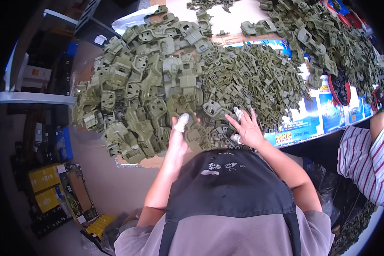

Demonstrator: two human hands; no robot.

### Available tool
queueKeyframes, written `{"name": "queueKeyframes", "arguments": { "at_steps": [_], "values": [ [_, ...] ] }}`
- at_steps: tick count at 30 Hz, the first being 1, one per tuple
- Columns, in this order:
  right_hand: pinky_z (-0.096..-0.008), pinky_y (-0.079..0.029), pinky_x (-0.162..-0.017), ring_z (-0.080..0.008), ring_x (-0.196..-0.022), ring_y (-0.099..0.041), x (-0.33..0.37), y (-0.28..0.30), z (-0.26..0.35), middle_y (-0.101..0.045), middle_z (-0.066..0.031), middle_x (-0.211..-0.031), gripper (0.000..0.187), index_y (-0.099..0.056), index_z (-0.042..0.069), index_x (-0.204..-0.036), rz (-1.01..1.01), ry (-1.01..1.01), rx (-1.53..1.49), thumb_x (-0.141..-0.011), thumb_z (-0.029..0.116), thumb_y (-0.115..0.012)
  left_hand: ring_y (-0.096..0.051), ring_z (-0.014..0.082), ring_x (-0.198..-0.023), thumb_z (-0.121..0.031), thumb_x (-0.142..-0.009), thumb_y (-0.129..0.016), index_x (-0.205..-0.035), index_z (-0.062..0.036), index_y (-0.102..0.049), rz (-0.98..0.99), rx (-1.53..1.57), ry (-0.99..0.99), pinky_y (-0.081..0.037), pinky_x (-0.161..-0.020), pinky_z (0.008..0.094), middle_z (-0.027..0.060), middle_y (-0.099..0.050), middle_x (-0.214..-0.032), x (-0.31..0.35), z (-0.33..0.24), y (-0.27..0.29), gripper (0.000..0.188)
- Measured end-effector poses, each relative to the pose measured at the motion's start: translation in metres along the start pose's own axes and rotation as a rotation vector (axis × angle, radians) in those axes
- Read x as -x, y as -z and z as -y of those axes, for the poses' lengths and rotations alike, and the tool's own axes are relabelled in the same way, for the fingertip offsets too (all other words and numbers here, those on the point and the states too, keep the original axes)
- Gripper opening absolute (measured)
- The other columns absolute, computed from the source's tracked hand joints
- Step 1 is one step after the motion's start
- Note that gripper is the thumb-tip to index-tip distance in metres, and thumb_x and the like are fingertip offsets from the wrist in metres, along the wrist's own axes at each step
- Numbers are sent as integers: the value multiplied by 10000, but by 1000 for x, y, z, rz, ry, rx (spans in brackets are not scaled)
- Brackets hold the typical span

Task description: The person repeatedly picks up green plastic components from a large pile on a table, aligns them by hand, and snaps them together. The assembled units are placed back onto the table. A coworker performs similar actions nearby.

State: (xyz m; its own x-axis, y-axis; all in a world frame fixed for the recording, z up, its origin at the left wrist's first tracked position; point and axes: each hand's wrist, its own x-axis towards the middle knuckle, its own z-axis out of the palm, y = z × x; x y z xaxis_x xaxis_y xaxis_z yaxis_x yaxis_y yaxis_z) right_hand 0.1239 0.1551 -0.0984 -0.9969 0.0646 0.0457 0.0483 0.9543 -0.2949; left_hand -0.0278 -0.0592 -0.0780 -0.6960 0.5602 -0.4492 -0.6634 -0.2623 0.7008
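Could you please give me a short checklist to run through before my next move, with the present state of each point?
1. Left hand at a large part: ok, thumb and a fingertip are at it. Firm grip: cannot tell.
2. Right hand open: ok, its fingers are spread by the small parts. Touching one: cannot tell.
3. White wraps on digits of both hands: ok.
4. Gap between the large-part heap and the small parts: not ok, they meet.
5. Co-worker's striped sleeve apart from both hands: ok, it is at the far right.
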Motion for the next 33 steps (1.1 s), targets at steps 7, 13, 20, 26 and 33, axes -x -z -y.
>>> {"name": "queueKeyframes", "arguments": {
  "at_steps": [7, 13, 20, 26, 33],
  "values": [
    [-348, -380, -950, -195, -1055, -553, 6, 57, 19, -596, -107, -1145, 439, -456, 112, -1303, -133, -529, -1285, -874, 105, -547, -569, 266, -1040, -196, -889, -567, -1297, -196, -392, 116, 22, -141, -483, -888, 395, 102, -546, -1165, 15, -1, 2, 444],
    [-274, -438, -872, -173, -1027, -578, -6, 22, 41, -607, -141, -1140, 409, -517, 73, -1254, -344, -497, -1040, -851, 64, -584, -552, 220, -1027, -143, -868, -591, -1320, -214, -326, 33, -16, -152, -497, -867, 375, 70, -503, -1181, 2, 44, -23, 529],
    [-382, -524, -724, -336, -823, -629, -2, 55, 66, -622, -192, -925, 544, -520, 53, -1221, -152, -260, -504, -690, -52, -577, -455, 146, -1081, -88, -767, -700, -1369, -157, -203, -195, -88, -287, -408, -881, 291, 59, -402, -1250, 7, 49, -44, 784],
    [-362, -496, -660, -300, -742, -601, -7, 64, 61, -630, -153, -855, 475, -562, 23, -1170, -402, -28, -358, -718, 78, -696, -479, 153, -1048, -106, -750, -723, -1324, -69, -178, -82, -141, -245, -432, -852, 276, 102, -403, -1230, 16, 44, -45, 793],
    [-344, -484, -647, -266, -727, -542, -3, 70, 63, -576, -117, -799, 540, -555, -1, -1163, -383, 11, -459, -638, 28, -679, -446, 153, -1088, -152, -796, -686, -1337, -84, -157, -159, -144, -267, -408, -900, 288, 73, -360, -1241, 18, 47, -33, 759]
  ]
}}
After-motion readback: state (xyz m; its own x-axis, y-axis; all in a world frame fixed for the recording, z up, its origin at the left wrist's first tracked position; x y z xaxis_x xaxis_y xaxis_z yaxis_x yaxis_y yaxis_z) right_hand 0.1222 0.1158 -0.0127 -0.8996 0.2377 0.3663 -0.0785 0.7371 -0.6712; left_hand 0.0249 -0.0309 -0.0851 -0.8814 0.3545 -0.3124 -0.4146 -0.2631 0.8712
